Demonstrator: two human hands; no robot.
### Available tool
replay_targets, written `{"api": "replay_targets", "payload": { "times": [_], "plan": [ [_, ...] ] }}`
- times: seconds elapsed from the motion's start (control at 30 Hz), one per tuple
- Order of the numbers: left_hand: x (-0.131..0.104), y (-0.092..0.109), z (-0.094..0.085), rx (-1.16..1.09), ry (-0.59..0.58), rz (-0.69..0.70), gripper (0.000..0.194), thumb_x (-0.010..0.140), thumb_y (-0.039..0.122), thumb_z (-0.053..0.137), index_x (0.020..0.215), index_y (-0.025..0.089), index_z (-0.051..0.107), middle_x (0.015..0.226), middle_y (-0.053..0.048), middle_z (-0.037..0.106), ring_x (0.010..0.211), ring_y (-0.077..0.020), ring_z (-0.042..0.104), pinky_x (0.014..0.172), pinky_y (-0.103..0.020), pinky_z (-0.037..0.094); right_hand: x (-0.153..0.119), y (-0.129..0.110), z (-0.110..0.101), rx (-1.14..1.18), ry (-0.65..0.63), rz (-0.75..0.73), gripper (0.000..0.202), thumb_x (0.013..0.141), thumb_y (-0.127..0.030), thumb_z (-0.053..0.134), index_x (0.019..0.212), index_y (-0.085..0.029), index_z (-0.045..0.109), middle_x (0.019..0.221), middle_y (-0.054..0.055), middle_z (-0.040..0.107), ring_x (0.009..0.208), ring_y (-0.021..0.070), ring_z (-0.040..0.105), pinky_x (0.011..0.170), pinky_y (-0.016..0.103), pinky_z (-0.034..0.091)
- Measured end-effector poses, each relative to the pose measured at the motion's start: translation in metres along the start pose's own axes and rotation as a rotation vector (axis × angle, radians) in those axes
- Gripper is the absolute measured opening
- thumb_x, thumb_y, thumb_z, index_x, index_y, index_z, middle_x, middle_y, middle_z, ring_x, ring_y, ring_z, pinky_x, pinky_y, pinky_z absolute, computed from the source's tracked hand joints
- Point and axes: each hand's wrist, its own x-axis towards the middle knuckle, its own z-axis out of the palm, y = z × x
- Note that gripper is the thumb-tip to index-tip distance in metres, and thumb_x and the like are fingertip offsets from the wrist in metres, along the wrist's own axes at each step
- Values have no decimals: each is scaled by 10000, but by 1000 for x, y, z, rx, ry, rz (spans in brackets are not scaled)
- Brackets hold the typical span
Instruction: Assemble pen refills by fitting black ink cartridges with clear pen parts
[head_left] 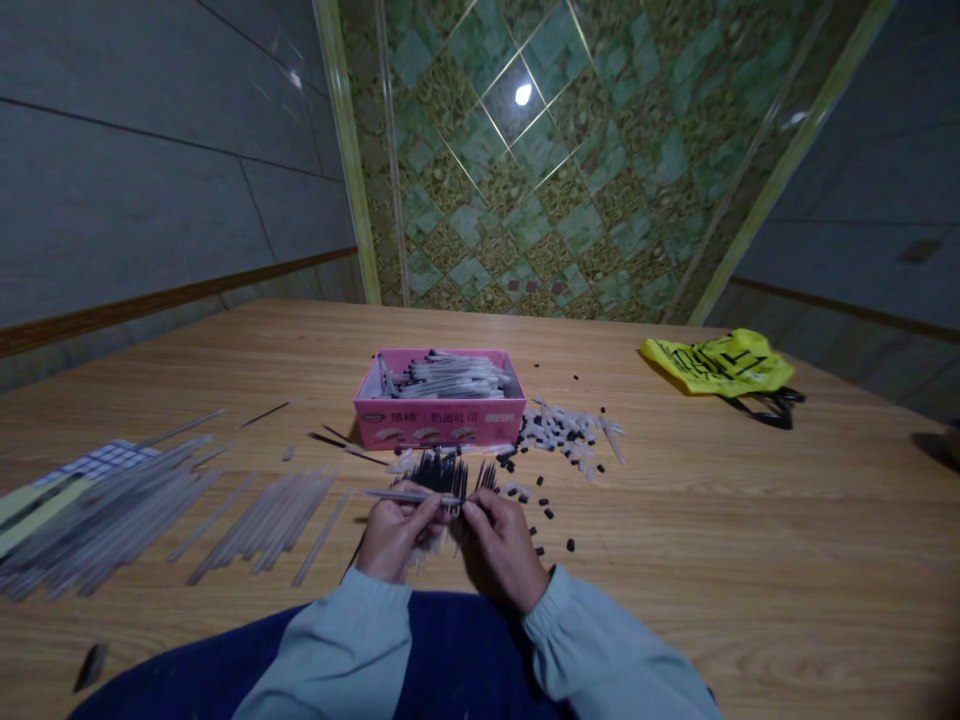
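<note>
My left hand is closed around a thin, clear pen barrel, which lies nearly level and points left. At the barrel's right end, my right hand pinches with thumb and finger; the tiny piece between them is dark and too small to make out. Just beyond my hands lies a bunch of black pen refills with pale tips. A pink box behind them is filled with pens. Small black plugs and whitish pen tips are scattered to the right of the box.
Clear pen barrels lie in a row to the left, with a larger heap beside a checked packet. A yellow bag with black handles rests at the back right of the wooden surface. Tiled walls stand around it.
</note>
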Motion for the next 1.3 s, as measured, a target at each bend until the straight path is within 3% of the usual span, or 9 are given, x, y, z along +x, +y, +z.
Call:
{"api": "replay_targets", "payload": {
  "times": [0.13,0.33,0.63,0.83,1.07,1.3],
  "plan": [
    [0,1,3,-16,19,15,309,583,340,773,694,129,576,555,-38,680,486,-115,610,444,-179,445,-1,2,1,5,29,-27,83,858,-244,498,833,-178,542,725,-13,544,682,134,508,618,222,356],
    [-2,3,7,-8,19,12,319,569,340,778,691,133,569,594,-53,695,498,-130,620,448,-201,452,-2,-4,-2,19,30,-49,115,877,-266,474,863,-175,543,762,1,554,708,140,518,640,230,360],
    [-4,2,12,-2,-19,3,312,570,357,775,656,132,576,499,-46,658,425,-128,581,400,-202,419,-4,5,-4,-1,34,-4,398,919,-364,385,568,-180,426,547,-44,369,541,104,382,528,228,271],
    [-6,3,10,-9,-9,-51,349,592,401,756,697,138,553,479,-32,641,357,-102,524,344,-171,330,-6,0,-2,-9,81,-52,112,847,-274,519,808,-173,550,702,-12,531,662,129,491,588,220,325],
    [-7,-1,12,-17,-23,-38,353,573,393,771,684,137,556,478,-34,637,367,-99,516,358,-171,327,-4,4,2,-56,74,1,370,913,-333,396,581,-180,454,553,-39,402,544,106,404,525,221,285],
    [-8,1,11,-57,32,-57,382,519,389,799,680,144,554,465,-23,625,361,-100,499,363,-183,336,-5,0,2,23,89,-28,188,856,-317,509,732,-178,537,647,-23,495,637,125,472,572,217,328]
  ]
}}
